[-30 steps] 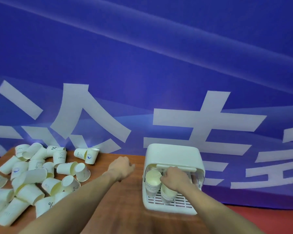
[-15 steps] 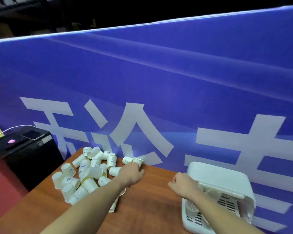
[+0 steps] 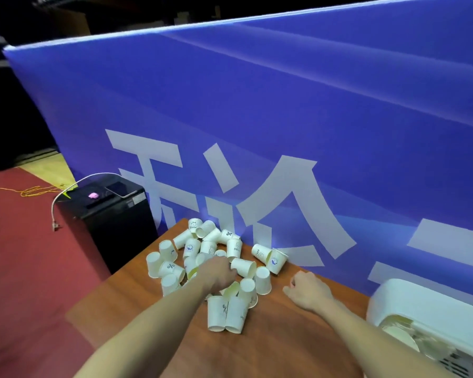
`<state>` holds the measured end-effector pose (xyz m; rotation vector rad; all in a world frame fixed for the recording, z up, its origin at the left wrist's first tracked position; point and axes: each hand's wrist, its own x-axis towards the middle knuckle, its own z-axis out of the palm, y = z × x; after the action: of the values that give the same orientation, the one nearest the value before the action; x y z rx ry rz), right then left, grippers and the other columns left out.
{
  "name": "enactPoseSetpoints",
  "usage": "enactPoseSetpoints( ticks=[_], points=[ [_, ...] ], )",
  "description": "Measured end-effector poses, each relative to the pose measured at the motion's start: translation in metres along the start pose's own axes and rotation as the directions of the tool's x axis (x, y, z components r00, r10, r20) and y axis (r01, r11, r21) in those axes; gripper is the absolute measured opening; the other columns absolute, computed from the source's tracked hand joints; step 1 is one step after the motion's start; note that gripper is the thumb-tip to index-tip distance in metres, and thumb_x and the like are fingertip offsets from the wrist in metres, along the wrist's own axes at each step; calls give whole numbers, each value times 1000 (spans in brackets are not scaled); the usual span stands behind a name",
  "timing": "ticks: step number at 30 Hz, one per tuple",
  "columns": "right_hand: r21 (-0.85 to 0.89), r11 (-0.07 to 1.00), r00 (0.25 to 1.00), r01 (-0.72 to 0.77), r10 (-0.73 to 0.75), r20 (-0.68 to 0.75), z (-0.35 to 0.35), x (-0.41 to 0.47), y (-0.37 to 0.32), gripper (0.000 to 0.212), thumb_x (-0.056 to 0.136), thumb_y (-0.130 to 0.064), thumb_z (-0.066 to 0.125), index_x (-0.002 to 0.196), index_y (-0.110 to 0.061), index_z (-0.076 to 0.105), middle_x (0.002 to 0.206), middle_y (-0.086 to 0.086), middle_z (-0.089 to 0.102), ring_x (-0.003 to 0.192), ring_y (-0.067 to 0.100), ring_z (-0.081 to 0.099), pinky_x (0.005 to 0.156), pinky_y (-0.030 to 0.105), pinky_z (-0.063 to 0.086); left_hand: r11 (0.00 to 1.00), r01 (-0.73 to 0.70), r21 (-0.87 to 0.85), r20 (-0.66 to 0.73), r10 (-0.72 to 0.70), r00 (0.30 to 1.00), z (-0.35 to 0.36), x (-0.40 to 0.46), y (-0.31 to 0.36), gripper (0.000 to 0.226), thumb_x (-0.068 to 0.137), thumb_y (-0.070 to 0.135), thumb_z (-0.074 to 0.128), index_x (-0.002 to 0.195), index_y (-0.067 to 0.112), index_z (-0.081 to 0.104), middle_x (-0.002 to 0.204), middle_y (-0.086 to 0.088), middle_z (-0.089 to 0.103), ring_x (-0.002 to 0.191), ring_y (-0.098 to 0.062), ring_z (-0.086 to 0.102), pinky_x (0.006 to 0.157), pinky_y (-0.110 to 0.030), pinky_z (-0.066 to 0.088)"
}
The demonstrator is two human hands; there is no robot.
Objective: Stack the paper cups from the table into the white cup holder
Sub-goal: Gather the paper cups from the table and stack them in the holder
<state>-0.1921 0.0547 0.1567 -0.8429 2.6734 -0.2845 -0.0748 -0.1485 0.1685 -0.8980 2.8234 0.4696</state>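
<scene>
Far left, a black box [image 3: 112,211] is parked off the table [image 3: 284,345], clear of the work. Loose paper cups [image 3: 191,246] are heaped at the table's left end, and the left hand [image 3: 216,274] is buried in the heap, presumably to pick one; its fingers are hidden by the knuckles, so a grip cannot be confirmed. The right hand [image 3: 307,293] is held loosely curled and empty beside the heap, with the white holder [image 3: 421,309], already part-filled, kept at far right.
</scene>
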Motion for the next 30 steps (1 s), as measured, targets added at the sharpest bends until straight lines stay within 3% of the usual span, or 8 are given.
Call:
enactPoseSetpoints(
  ticks=[4,6,8,11,13,21,26,30],
  points=[
    [-16,999,999,28,-27,28,11,31,-46,30,87,-42,49,65,-22,44,86,2,58,79,23,55,58,29,36,999,52,9,11,-52,999,-9,22,-49,33,92,42,43,72,17,48,75,-1,57,49,-16,56,52,-28,50],
    [-25,999,999,23,-22,47,17,43,-64,27,86,-40,52,67,-21,48,89,2,59,83,24,55,65,28,39,996,83,21,18,-83,996,-10,33,-71,33,93,40,42,77,15,56,71,2,54,48,-15,55,50,-26,46],
    [-25,1000,998,10,-8,57,25,55,-80,30,86,-40,52,64,-22,42,88,0,55,80,23,51,66,28,38,995,92,38,23,-93,995,-10,45,-91,35,92,40,44,90,11,63,75,0,54,56,-19,56,58,-29,50],
    [-25,999,997,-21,23,76,35,71,-94,31,84,-38,52,63,-23,36,88,-1,52,79,23,49,62,27,37,995,80,63,31,-82,996,-8,64,-114,29,92,41,45,83,16,56,86,-5,61,75,-24,63,67,-32,53],
    [-29,999,995,-40,43,85,41,82,-100,27,84,-39,52,66,-22,40,88,0,53,79,23,49,65,27,38,995,67,70,47,-70,996,-8,78,-125,29,93,41,45,84,16,55,93,-7,66,75,-24,62,70,-34,56],
    [6,994,985,-105,103,139,66,121,-119,17,83,-38,51,84,-22,50,88,-3,57,80,19,54,65,28,41,988,10,152,88,-23,996,6,129,-142,28,93,43,43,90,17,53,84,1,54,79,-19,54,63,-31,40],
    [11,991,970,-130,125,209,89,141,-135,18,83,-41,53,82,-23,54,98,2,64,88,22,60,71,28,46,981,-59,185,118,37,992,14,168,-142,36,95,44,43,110,15,60,101,-2,61,89,-19,57,69,-30,41],
    [37,985,956,-166,152,252,103,163,-141,22,81,-40,52,70,-23,45,85,-1,56,77,22,53,65,28,41,975,-99,197,113,78,991,27,200,-133,36,96,42,42,113,14,59,111,-5,63,102,-23,60,74,-32,43]
  ],
)
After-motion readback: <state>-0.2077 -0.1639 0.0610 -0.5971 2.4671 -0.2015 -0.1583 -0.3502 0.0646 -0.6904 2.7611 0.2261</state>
